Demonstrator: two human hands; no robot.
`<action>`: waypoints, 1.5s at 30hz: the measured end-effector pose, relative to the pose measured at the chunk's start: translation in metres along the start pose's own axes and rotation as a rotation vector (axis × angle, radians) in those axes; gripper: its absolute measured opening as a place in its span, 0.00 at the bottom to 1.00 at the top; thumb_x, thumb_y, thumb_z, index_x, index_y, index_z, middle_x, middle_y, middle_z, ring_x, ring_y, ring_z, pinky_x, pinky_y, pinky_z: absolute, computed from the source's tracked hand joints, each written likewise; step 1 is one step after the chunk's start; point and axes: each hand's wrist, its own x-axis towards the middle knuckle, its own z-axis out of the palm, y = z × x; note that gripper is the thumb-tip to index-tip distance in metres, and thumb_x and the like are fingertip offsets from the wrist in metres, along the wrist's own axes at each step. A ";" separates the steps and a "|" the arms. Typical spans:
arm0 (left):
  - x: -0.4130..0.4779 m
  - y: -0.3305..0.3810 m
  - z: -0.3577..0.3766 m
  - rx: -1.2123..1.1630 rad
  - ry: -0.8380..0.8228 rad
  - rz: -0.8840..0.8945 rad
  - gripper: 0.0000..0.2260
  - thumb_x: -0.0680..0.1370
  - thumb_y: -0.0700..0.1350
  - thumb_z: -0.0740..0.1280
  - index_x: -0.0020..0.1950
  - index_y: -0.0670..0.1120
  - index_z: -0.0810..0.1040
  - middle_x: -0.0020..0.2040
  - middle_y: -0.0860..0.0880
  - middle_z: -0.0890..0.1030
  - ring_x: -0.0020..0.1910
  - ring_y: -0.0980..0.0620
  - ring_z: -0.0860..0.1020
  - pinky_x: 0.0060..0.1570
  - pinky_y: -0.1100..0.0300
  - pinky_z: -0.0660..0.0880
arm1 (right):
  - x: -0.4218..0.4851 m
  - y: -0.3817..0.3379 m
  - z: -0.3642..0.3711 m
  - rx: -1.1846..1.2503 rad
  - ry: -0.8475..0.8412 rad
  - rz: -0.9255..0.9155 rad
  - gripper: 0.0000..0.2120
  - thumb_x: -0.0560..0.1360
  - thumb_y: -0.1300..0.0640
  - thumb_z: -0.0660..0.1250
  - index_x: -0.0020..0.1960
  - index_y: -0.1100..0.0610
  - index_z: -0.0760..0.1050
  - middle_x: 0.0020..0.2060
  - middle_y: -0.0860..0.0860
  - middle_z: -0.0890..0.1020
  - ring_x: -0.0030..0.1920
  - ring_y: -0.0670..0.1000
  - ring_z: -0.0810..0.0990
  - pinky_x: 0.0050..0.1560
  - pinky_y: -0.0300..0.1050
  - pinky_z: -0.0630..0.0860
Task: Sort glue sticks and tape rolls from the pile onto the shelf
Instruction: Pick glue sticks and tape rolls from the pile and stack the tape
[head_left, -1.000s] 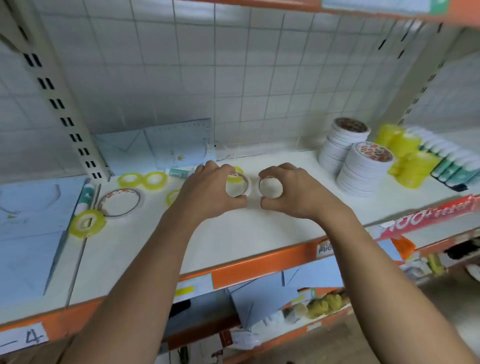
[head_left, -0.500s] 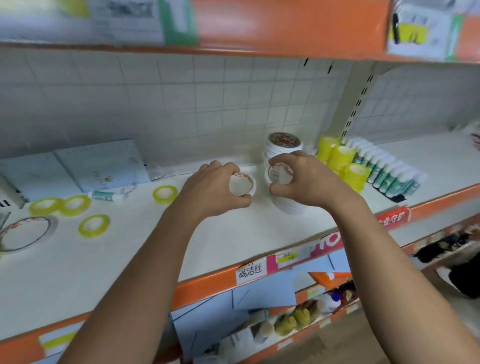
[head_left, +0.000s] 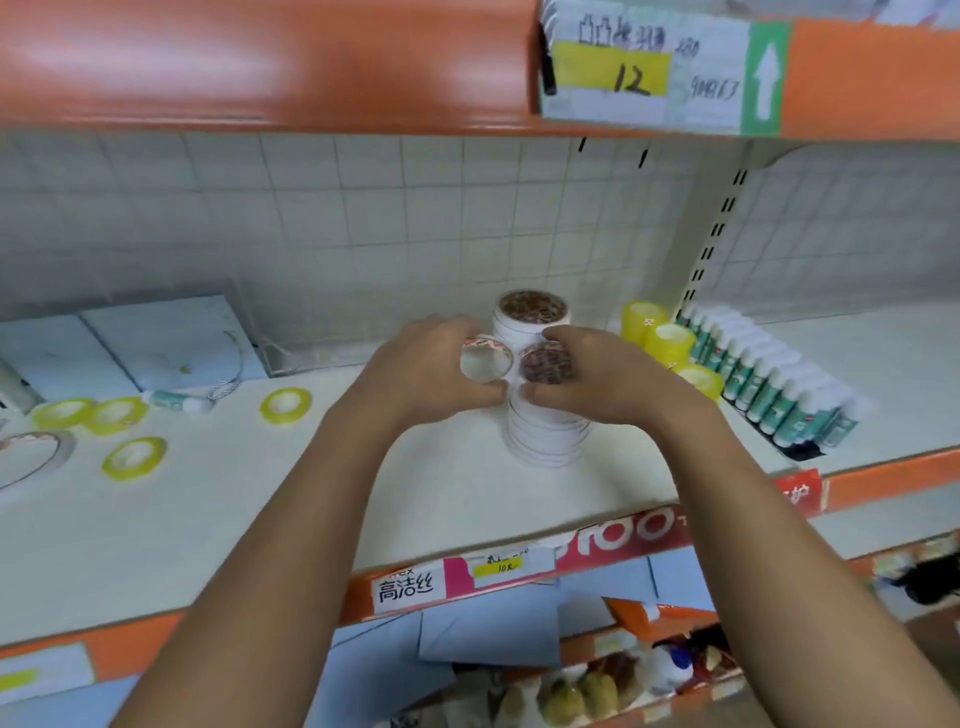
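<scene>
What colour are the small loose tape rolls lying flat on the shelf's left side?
Yellow; the loose tape rolls show best in the head view.

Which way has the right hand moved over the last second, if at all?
Yes: the right hand went rightward along the shelf, from well left of the near tape stack to its top.
</scene>
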 end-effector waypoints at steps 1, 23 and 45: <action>0.003 0.005 -0.001 -0.005 -0.004 0.009 0.29 0.65 0.65 0.70 0.62 0.53 0.74 0.57 0.51 0.78 0.58 0.48 0.74 0.56 0.49 0.74 | -0.001 0.005 -0.004 0.031 -0.052 -0.002 0.43 0.67 0.33 0.71 0.74 0.51 0.63 0.70 0.52 0.72 0.68 0.54 0.71 0.66 0.51 0.69; 0.013 0.029 0.013 -0.234 -0.177 0.020 0.14 0.61 0.62 0.79 0.41 0.67 0.78 0.39 0.67 0.80 0.39 0.71 0.76 0.35 0.72 0.69 | 0.005 0.043 -0.026 0.143 -0.210 -0.067 0.29 0.61 0.39 0.79 0.55 0.55 0.80 0.50 0.51 0.83 0.50 0.52 0.81 0.54 0.55 0.78; 0.023 0.032 0.038 -0.223 -0.055 -0.003 0.16 0.62 0.60 0.79 0.42 0.52 0.81 0.36 0.54 0.83 0.34 0.60 0.79 0.33 0.62 0.74 | 0.014 0.044 -0.023 0.147 -0.230 -0.060 0.19 0.63 0.42 0.79 0.46 0.52 0.82 0.40 0.52 0.84 0.42 0.52 0.81 0.40 0.47 0.76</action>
